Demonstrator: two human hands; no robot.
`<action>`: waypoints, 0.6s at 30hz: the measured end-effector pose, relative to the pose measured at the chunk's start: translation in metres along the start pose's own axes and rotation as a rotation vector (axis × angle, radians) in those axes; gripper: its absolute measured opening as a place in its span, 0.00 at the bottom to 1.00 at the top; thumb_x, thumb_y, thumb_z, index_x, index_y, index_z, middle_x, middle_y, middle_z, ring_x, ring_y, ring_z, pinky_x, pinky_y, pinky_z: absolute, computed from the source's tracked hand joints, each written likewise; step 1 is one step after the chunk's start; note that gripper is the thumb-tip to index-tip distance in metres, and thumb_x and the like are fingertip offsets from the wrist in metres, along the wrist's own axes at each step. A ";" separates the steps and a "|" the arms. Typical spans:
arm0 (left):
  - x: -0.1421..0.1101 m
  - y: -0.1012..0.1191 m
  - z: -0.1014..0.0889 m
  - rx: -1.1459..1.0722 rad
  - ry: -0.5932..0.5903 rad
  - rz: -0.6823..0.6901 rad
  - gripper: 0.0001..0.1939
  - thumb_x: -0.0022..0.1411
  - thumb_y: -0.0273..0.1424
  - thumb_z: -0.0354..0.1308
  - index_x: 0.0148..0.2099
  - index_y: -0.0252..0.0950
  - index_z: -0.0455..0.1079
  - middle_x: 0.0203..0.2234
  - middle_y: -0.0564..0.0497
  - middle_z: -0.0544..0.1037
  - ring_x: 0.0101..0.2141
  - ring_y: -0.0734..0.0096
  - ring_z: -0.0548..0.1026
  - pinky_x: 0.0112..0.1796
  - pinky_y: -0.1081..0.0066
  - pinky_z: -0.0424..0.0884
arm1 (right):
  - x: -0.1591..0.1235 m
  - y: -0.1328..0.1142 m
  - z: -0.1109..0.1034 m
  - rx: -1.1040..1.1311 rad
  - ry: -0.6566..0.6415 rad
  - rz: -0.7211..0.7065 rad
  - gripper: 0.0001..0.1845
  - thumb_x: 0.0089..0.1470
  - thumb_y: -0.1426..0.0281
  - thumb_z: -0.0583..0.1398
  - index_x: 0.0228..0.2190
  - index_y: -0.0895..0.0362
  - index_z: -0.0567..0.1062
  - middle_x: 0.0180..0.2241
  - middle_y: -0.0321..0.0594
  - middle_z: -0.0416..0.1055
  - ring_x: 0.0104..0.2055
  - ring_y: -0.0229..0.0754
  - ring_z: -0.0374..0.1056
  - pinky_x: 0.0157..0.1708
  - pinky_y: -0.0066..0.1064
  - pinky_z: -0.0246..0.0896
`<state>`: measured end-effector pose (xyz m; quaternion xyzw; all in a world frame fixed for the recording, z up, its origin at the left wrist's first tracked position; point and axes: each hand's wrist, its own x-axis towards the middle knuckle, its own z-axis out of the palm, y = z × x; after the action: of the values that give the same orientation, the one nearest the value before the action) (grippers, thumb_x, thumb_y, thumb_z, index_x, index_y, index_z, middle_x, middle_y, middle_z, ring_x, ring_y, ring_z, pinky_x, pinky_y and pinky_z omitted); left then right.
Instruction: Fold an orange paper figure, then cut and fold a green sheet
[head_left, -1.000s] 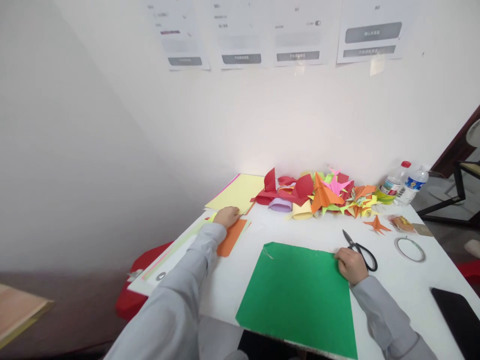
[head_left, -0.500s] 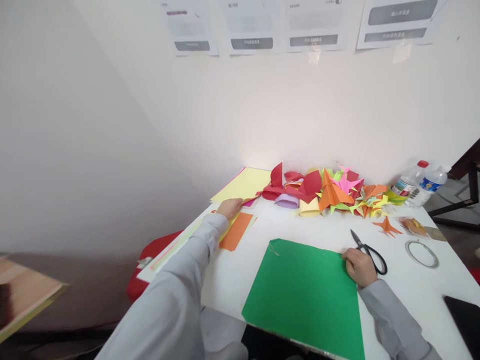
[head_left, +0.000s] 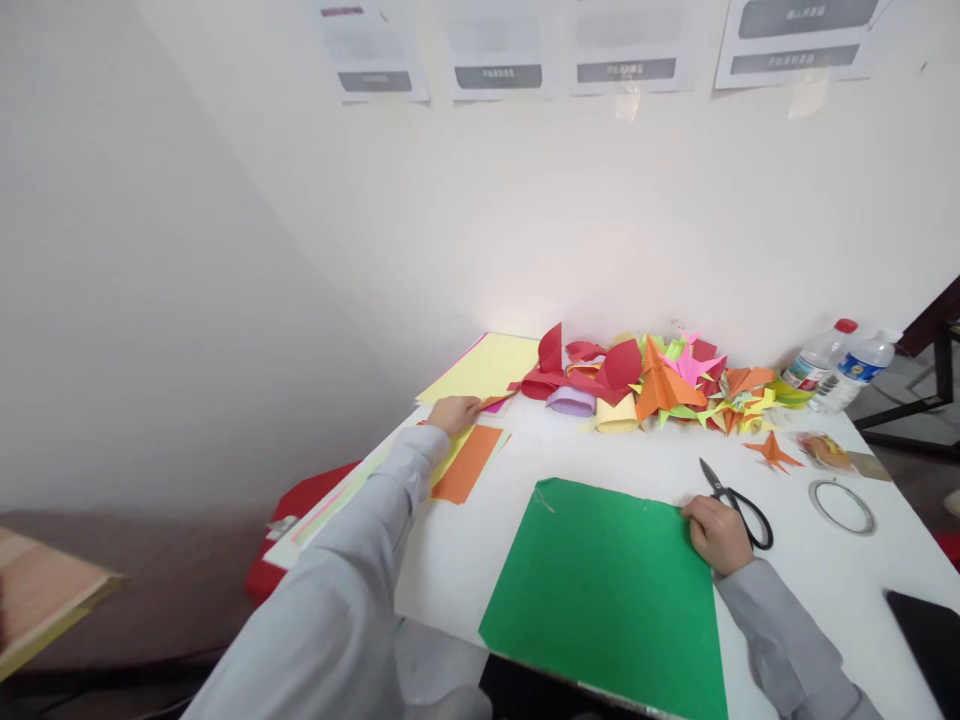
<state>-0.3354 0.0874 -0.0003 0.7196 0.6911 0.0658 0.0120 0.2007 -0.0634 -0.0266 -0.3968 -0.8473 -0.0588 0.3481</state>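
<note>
My left hand (head_left: pixel 454 413) reaches far out to the stack of coloured sheets topped by a pale yellow sheet (head_left: pixel 484 366) at the table's back left, its fingers pinched on the stack's near edge. An orange paper strip (head_left: pixel 466 464) lies just below that hand. My right hand (head_left: pixel 716 533) rests curled at the right edge of a large green sheet (head_left: pixel 604 590) lying flat in front of me. Black scissors (head_left: pixel 739 498) lie right beside that hand, touching or nearly touching it.
A heap of folded coloured paper shapes (head_left: pixel 656 385) lines the wall. Two water bottles (head_left: pixel 836 368) stand at the back right. A tape ring (head_left: pixel 842 506), a small orange folded star (head_left: pixel 772 452) and a dark phone (head_left: pixel 926 625) lie to the right. A red stool (head_left: pixel 300 500) sits left of the table.
My left hand has slid up from the orange strip to the edge of the yellow stack. My right hand stays by the green sheet. The view shifted slightly.
</note>
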 end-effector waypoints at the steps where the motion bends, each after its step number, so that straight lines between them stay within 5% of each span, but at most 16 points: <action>1: 0.000 0.000 0.000 0.002 -0.002 0.004 0.21 0.64 0.42 0.42 0.32 0.40 0.73 0.31 0.49 0.80 0.34 0.63 0.74 0.31 0.70 0.59 | 0.001 -0.001 -0.001 0.004 -0.001 0.000 0.15 0.48 0.82 0.50 0.23 0.56 0.72 0.21 0.38 0.71 0.25 0.38 0.69 0.28 0.26 0.62; 18: 0.001 -0.002 0.005 0.061 0.006 0.017 0.21 0.64 0.41 0.40 0.31 0.40 0.72 0.32 0.47 0.80 0.35 0.61 0.75 0.33 0.70 0.61 | 0.000 0.000 0.000 -0.002 -0.028 0.034 0.15 0.47 0.82 0.50 0.23 0.56 0.73 0.22 0.38 0.72 0.26 0.39 0.69 0.29 0.27 0.63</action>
<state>-0.3372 0.0888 -0.0052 0.7252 0.6868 0.0470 -0.0126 0.2003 -0.0633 -0.0269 -0.4122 -0.8451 -0.0481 0.3370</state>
